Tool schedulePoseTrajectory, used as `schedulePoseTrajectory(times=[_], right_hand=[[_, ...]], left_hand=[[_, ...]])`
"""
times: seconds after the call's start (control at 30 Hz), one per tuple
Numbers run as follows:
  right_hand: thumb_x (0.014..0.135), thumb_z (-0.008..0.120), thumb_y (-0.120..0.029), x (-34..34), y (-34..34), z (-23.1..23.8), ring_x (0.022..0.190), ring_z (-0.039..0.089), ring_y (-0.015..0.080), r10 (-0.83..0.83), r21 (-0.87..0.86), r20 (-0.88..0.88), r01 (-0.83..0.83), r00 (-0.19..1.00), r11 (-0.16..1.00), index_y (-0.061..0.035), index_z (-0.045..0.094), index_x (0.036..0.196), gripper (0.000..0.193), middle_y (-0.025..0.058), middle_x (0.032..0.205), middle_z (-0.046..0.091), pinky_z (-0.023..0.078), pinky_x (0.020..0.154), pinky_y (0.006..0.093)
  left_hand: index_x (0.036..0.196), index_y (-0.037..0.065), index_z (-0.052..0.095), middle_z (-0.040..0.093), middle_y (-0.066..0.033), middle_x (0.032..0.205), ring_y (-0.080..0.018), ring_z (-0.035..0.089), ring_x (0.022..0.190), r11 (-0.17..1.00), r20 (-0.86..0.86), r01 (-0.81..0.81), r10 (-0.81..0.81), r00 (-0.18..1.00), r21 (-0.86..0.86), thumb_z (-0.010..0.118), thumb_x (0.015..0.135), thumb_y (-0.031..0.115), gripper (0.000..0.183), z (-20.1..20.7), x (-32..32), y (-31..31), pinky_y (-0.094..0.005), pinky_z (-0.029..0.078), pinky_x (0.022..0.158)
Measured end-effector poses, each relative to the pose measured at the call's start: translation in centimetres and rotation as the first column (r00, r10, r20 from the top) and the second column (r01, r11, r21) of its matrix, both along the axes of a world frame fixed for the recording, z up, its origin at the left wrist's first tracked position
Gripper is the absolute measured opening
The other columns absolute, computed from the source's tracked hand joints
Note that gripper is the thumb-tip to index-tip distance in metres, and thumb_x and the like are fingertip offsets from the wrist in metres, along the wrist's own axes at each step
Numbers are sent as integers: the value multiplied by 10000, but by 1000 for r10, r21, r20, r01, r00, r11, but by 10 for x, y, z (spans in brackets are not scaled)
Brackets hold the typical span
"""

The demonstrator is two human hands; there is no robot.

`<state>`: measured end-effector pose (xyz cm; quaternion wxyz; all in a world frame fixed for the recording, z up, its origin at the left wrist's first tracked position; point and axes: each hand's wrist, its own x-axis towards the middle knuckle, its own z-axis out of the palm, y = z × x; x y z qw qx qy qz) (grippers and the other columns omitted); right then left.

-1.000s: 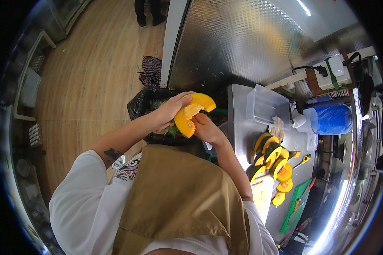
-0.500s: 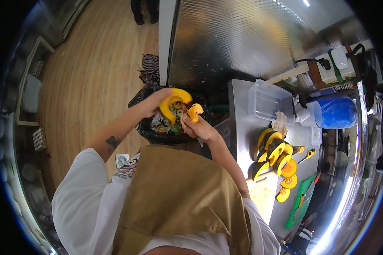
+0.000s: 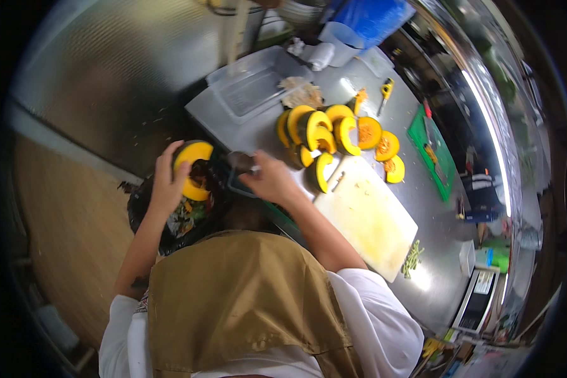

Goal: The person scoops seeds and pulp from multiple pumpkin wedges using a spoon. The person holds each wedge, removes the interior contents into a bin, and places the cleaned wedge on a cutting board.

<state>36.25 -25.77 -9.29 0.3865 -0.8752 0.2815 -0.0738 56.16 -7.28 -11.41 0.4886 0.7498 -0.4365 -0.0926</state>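
Observation:
My left hand [image 3: 168, 183] is closed on a curved pumpkin wedge [image 3: 192, 153], its dark rind outward and yellow flesh showing. The wedge hangs over a bin lined with a black bag [image 3: 140, 211], which has vegetable scraps [image 3: 184, 217] inside. To the right, beside the steel worktop's edge, my right hand [image 3: 272, 179] grips a spoon [image 3: 240, 162]; its rounded bowl is dark and blurred, pointing toward the wedge. Several more pumpkin wedges [image 3: 312, 129] lie clustered on the worktop, and pumpkin pieces with seeds [image 3: 387, 146] sit to their right.
A white cutting board [image 3: 368, 217] lies on the steel worktop [image 3: 431, 277], with green bean-like pieces [image 3: 413, 257] beside it. Beyond are a clear plastic tub [image 3: 252, 85], a yellow-handled peeler-like tool [image 3: 386, 91] and a green board [image 3: 438, 151] holding a knife. A textured metal panel [image 3: 120, 82] stands at left.
My view has turned right toward the worktop. The orange scraps on the spoon are no longer visible. My right hand has moved away from the wedge, which my left hand still holds over the bin.

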Motion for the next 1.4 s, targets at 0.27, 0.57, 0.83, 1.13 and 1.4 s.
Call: schedulePoseTrajectory(times=[0.27, 0.57, 0.83, 1.13, 1.4], right_hand=[[733, 762, -250, -140, -140, 14, 1007, 568, 377, -609, -489, 104, 574, 786, 657, 7, 556, 1120, 509, 220, 1076, 587, 467, 870, 436], [751, 761, -265, -131, -186, -39, 861, 652, 373, -558, -389, 141, 564, 818, 729, -69, 545, 1159, 502, 207, 941, 668, 516, 748, 425], [787, 783, -207, -125, -144, 53, 629, 583, 100, -512, 44, 462, 558, 724, 829, 3, 611, 1026, 362, 32, 767, 654, 454, 552, 252], [730, 794, -179, 7, 6, 87, 833, 654, 280, 250, -255, 346, -166, 904, 953, -23, 574, 1138, 489, 128, 919, 661, 521, 743, 349], [946, 508, -113, 102, 59, 51, 730, 621, 386, 293, -471, 427, -66, 855, 880, -103, 533, 1063, 120, 171, 824, 631, 484, 602, 452]], left_hand=[[1245, -31, 410, 483, -250, 1182, -397, 476, 1092, 998, -51, 59, -60, 997, -30, 567, 932, 248, 447, -6, -84, -185, -424, 382, 966], [1398, 60, 271, 263, -181, 1449, -392, 254, 1342, 942, -89, -227, 255, 963, 245, 446, 971, 373, 559, -52, -121, -220, -586, 255, 1037], [1434, 77, 294, 445, -147, 1348, -266, 478, 1189, 940, -394, 272, -334, 856, -206, 503, 972, 344, 574, 17, -128, -148, -389, 372, 1004], [1294, 118, 468, 558, -79, 1152, -218, 577, 1059, 901, -941, -279, -293, 171, -331, 429, 985, 473, 472, 51, -67, -56, -431, 506, 882], [1256, 102, 508, 606, -67, 1139, -206, 600, 1048, 765, -906, -549, -423, -34, -336, 405, 991, 481, 474, 45, -45, 25, -389, 508, 887]])
